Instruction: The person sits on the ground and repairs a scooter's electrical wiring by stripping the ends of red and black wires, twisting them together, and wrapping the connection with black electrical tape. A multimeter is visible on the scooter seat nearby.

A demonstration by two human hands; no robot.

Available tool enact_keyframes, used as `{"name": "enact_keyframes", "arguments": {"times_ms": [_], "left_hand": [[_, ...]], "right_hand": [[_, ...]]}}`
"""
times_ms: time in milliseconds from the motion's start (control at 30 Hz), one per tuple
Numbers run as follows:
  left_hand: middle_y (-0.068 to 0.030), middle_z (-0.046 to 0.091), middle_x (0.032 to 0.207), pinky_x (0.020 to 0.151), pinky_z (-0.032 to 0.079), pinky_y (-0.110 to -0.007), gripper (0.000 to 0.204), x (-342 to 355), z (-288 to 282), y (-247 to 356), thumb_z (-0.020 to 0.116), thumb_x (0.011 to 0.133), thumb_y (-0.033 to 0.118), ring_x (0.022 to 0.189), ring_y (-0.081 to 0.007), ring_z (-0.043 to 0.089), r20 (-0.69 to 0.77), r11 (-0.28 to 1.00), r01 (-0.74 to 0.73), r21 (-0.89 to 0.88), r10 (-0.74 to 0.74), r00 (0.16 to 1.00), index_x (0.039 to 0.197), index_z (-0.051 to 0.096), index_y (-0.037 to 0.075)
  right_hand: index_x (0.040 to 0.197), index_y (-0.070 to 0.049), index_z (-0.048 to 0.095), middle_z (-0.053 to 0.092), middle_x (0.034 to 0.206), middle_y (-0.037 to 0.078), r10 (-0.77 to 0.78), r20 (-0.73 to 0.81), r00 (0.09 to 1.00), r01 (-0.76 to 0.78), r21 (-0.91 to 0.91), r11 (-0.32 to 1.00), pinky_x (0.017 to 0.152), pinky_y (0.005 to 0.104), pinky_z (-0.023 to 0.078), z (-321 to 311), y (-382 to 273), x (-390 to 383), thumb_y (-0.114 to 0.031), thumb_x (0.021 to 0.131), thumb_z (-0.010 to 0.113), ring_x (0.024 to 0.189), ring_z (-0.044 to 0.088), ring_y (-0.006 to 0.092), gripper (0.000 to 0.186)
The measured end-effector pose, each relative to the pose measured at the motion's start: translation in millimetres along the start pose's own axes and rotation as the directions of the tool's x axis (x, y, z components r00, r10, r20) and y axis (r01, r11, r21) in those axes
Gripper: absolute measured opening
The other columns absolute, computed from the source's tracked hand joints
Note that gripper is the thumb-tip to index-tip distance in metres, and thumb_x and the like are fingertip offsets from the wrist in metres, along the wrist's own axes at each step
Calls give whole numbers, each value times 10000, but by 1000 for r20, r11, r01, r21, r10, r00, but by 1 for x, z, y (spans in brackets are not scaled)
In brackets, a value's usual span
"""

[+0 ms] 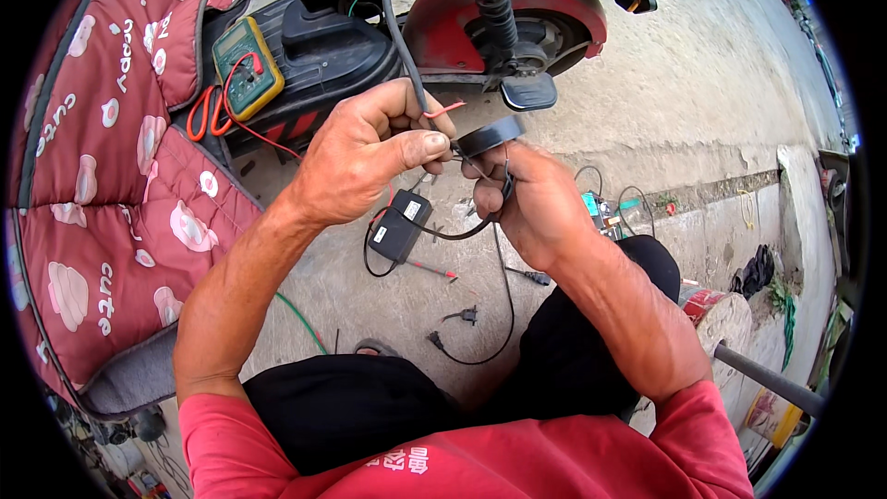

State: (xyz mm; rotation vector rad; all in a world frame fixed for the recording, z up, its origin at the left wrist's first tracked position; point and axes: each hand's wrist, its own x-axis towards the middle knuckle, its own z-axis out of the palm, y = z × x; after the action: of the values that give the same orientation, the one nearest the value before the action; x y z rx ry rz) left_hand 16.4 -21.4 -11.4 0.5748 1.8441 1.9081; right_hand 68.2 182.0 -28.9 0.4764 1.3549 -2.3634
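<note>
My left hand [365, 152] is closed, its thumb and fingers pinching a thick black cable [397, 32] that runs down from the top of the view. A short red wire [446, 110] sticks out beside those fingers. Close by on the right, my right hand [536, 199] grips a roll of black tape [492, 135], held right against the cable where the two hands meet. From under the right hand a black cord [455, 237] loops down toward a black power adapter box [400, 225] on the ground. The exact joint between the fingers is partly hidden.
An electric scooter with a red rear wheel guard [443, 23] stands ahead. On its footboard lies a yellow-green multimeter [248, 67] with red leads. A maroon quilted cover [120, 176] hangs at left. A screwdriver [432, 271] and corded plugs [462, 316] lie on the concrete.
</note>
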Motion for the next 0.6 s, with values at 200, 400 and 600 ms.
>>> {"name": "enact_keyframes", "arguments": {"times_ms": [200, 400, 600], "left_hand": [[-52, 625, 1022, 807, 502, -268, 190, 3, -2, 4, 706, 888, 165, 920, -120, 602, 50, 994, -65, 92, 60, 997, 1000, 652, 21], [-89, 602, 1115, 902, 476, -312, 213, 9, -5, -4, 742, 855, 164, 1035, -163, 576, 115, 989, -147, -21, 148, 982, 990, 685, 10], [-105, 611, 1141, 1030, 410, -390, 197, 8, -10, -2, 741, 854, 192, 1175, -239, 526, 198, 974, -165, 153, 133, 971, 934, 714, 14]], "right_hand": [[1067, -48, 623, 616, 964, 43, 289, 11, 957, -289, -11, 957, 576, 249, 368, 4, -7, 1, -224, 942, 594, 602, 447, 50, 218], [1015, -60, 627, 610, 930, 32, 344, 86, 935, -340, -53, 939, 564, 242, 362, 0, -6, 4, -235, 931, 610, 598, 440, 39, 196], [1013, -50, 623, 629, 934, 46, 367, 101, 925, -361, -69, 930, 549, 240, 350, 1, -4, 3, -243, 925, 595, 599, 440, 39, 214]]}}
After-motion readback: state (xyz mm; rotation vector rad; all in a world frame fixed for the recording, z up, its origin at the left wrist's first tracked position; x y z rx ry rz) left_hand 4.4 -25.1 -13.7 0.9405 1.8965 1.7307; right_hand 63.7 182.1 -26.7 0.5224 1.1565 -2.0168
